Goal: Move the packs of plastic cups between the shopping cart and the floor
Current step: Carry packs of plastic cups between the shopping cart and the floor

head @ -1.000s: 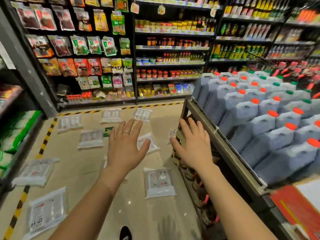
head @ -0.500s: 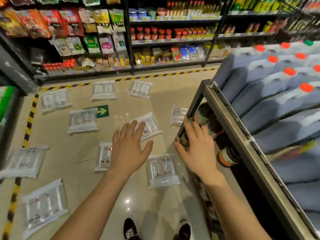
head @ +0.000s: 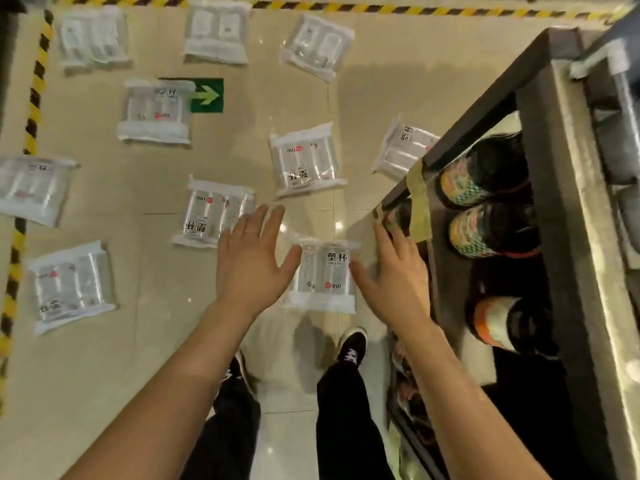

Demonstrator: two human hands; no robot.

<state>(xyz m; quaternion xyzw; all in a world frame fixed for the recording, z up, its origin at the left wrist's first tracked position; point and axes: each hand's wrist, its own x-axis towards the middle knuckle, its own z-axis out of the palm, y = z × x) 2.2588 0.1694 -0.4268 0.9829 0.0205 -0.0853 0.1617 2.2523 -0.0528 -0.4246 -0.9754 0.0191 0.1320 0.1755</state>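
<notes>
Directly below, one pack of plastic cups [head: 323, 273] lay flat on the beige tiled floor [head: 104, 375], between the two hands. The left hand [head: 251, 261] hovered with fingers spread, holding nothing. The right hand [head: 391, 278] was likewise spread and empty, its fingertips close to the taped corner of a metal shelf unit [head: 568, 202], contact unclear. Other packs [head: 304, 161] lay scattered about, one overlapping a green arrow sticker [head: 207, 95]. Yellow-and-black tape [head: 36, 95] edged the aisle, and dark jars [head: 485, 168] sat on the shelf.
</notes>
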